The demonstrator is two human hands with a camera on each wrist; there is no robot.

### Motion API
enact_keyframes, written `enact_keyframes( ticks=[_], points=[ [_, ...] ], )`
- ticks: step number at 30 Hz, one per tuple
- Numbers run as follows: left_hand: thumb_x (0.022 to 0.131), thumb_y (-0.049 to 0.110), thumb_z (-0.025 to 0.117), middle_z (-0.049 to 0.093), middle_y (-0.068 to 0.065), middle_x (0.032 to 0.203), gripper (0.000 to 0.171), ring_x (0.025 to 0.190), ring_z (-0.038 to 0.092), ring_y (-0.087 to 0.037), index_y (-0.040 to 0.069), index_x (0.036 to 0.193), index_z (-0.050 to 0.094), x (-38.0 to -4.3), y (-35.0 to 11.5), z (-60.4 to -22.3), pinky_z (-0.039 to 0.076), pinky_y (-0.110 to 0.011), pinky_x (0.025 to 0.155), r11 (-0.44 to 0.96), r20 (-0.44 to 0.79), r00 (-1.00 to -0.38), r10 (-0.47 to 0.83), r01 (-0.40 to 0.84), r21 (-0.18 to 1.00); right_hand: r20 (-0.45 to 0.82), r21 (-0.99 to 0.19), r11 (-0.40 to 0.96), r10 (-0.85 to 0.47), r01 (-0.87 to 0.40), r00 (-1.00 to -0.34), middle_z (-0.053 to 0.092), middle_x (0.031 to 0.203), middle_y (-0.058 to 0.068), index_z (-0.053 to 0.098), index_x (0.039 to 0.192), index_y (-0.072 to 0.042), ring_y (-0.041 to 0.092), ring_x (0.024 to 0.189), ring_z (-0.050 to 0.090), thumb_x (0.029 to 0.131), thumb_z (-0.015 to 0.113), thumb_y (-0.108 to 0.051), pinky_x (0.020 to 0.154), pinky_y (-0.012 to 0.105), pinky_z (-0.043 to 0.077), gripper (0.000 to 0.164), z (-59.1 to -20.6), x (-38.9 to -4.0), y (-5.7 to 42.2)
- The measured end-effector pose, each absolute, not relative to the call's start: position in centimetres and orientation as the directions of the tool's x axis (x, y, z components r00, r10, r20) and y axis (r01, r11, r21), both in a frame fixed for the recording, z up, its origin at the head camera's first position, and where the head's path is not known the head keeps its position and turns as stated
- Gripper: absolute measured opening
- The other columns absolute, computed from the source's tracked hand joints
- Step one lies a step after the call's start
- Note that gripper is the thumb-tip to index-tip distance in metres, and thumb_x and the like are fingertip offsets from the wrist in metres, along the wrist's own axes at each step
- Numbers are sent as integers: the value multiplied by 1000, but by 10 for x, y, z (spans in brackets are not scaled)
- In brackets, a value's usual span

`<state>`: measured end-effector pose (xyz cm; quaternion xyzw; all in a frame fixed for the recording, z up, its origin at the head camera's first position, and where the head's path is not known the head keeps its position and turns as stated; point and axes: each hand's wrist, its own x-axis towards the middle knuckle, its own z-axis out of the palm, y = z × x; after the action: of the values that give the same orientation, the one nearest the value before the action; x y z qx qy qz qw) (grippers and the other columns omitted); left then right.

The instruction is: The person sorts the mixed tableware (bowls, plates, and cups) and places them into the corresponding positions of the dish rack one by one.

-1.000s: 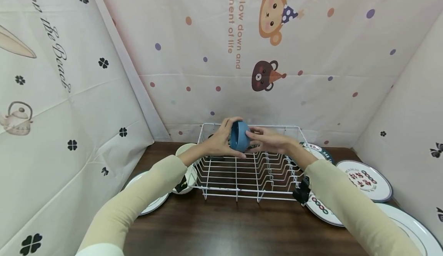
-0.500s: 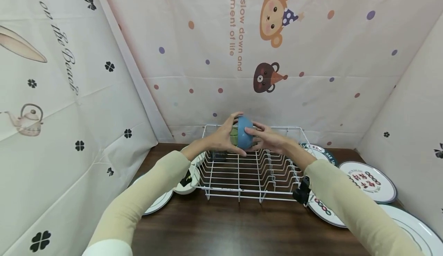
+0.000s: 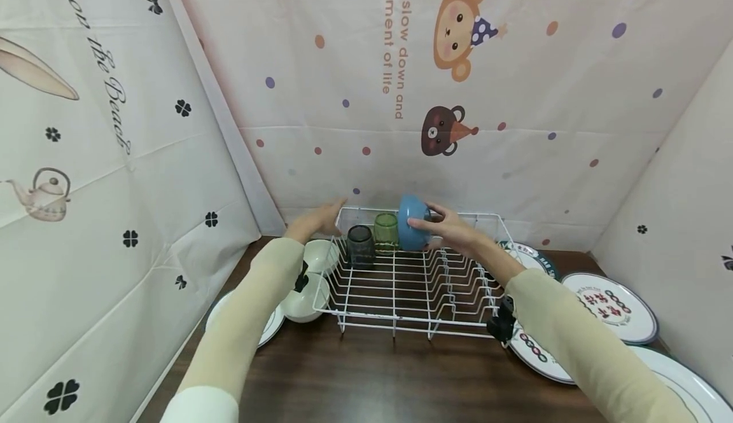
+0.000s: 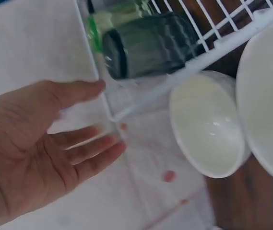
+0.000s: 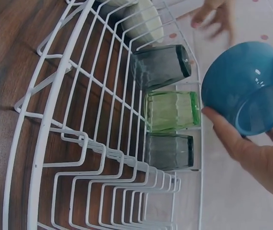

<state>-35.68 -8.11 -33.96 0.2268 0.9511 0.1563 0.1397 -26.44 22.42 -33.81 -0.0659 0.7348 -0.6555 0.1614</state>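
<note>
My right hand (image 3: 449,227) grips a blue bowl (image 3: 413,222) above the back of the white wire dish rack (image 3: 401,317). The bowl is tipped on its side, and in the right wrist view its base ring faces toward the camera. My left hand (image 4: 45,139) holds nothing; its fingers are extended beside the rack's back left corner. A dark glass (image 5: 161,67), a green glass (image 5: 172,111) and a second dark glass (image 5: 170,151) stand upside down in a row along the back of the rack. In the head view the bowl hides the second dark glass.
Two white bowls, a smaller one (image 3: 321,256) and a larger one (image 4: 270,96), stand left of the rack, near a plate (image 3: 273,326). Several patterned plates, among them one with red characters (image 3: 609,305), lie on the right. Printed cloth (image 3: 321,92) hangs behind the brown table (image 3: 343,378).
My left hand has let go of the blue bowl and moved left toward the rack's corner. The bowl stays in my right hand, and the glasses behind are now uncovered.
</note>
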Motion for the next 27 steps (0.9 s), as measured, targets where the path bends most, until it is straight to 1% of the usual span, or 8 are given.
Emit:
enact_keyframes(
  ticks=[4,7,10,13,17,22,24,27],
  points=[
    [96,3,65,62,-29,134,57,108,71,-40,-6,148,45,-365,-87,-350,64,-40,85,884,-365,-864,348,173,435,-176,-966,228,-234,122,-956,6,167,31,6,166,-17,58,146,31,98,68,-30,106,62,49,94,-339,-267,219],
    [95,-2,63,71,-27,116,29,92,76,-32,-11,123,63,-368,-85,-352,64,-33,78,892,-422,-857,296,90,442,-192,-941,310,-171,132,-966,9,167,31,9,166,-16,59,144,34,94,72,-33,104,62,51,97,-341,-271,213],
    [94,-4,65,75,-22,100,10,79,77,-23,-8,102,70,-372,-82,-355,64,-30,73,912,-426,-871,245,58,406,-190,-903,414,-141,117,-972,16,165,32,13,165,-11,59,143,36,92,75,-35,101,62,52,99,-346,-276,207],
    [94,-2,67,78,-17,91,9,75,77,-19,-6,99,74,-376,-81,-356,64,-32,78,931,-440,-876,201,30,365,-159,-823,566,-153,45,-975,28,159,35,20,163,-5,59,138,42,88,79,-34,97,63,55,100,-352,-282,203],
    [96,3,67,79,-14,88,14,77,78,-19,-6,101,77,-380,-78,-352,61,-36,91,945,-482,-859,171,4,328,-98,-606,788,-215,-114,-972,45,146,36,31,157,1,54,128,54,81,85,-37,90,57,60,102,-357,-289,197],
    [96,6,69,79,-12,86,14,79,78,-19,-3,98,80,-380,-75,-346,56,-39,103,961,-493,-852,173,37,273,-164,-446,884,-231,-137,-959,52,141,32,33,152,2,47,127,57,76,89,-40,100,56,55,104,-365,-298,182],
    [95,7,70,79,-12,85,14,79,78,-19,-2,96,80,-380,-74,-344,50,-41,110,965,-495,-852,174,48,258,-198,-405,905,-223,-128,-954,53,140,31,34,151,2,46,127,57,74,90,-40,102,57,53,104,-369,-302,176],
    [94,6,71,79,-10,80,12,78,78,-18,0,91,81,-383,-73,-344,31,-49,125,972,-493,-855,161,49,232,-241,-349,929,-218,-125,-946,53,141,29,36,151,2,45,129,56,73,91,-40,105,57,51,104,-375,-307,166]
  ],
)
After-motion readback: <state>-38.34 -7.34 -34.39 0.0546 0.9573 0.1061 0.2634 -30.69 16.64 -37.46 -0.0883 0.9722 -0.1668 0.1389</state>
